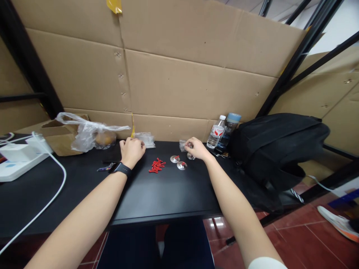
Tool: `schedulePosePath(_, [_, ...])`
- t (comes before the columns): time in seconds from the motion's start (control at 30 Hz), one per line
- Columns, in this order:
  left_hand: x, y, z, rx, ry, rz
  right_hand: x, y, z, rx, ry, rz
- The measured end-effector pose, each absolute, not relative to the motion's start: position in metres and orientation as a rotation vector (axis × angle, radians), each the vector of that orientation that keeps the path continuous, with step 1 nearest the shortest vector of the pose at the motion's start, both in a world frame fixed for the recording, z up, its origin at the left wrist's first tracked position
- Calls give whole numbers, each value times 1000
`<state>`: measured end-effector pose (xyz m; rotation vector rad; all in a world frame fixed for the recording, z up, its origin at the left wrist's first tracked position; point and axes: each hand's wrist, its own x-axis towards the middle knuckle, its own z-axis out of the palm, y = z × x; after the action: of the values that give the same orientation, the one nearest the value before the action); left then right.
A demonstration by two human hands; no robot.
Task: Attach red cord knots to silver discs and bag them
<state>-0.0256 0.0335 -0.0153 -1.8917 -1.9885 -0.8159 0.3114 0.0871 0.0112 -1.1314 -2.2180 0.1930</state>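
Note:
My left hand (132, 152), with a dark watch on the wrist, is curled closed at the back of the black table, beside a stack of clear plastic bags (146, 139). Its fingertips face away, so what they hold, if anything, is hidden. My right hand (197, 148) has its fingers pinched together at a small silver cymbal (191, 156), which it partly covers. A small clear bag (182, 145) lies just left of those fingers. Two more small cymbals (181, 165) with red centres lie nearby. Between my hands rests a pile of red cords (157, 165).
At right stand a water bottle (216, 132) and a blue-capped bottle (228, 130), beside a black backpack (277, 145). On the left are a tied plastic bag (86, 134), a cardboard box (63, 138) and a power strip (24, 164) with a white cable. Cardboard walls the back.

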Motion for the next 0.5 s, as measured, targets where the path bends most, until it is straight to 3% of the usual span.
schedulePosePath(0.27, [-17,22,-4,-1818,-1959,-910,321,92,12,-1165,-2215,188])
schedulePosePath(0.5, [11,8,9,-1880,-1584,-1009,325,93,16,-1188,-2223,145])
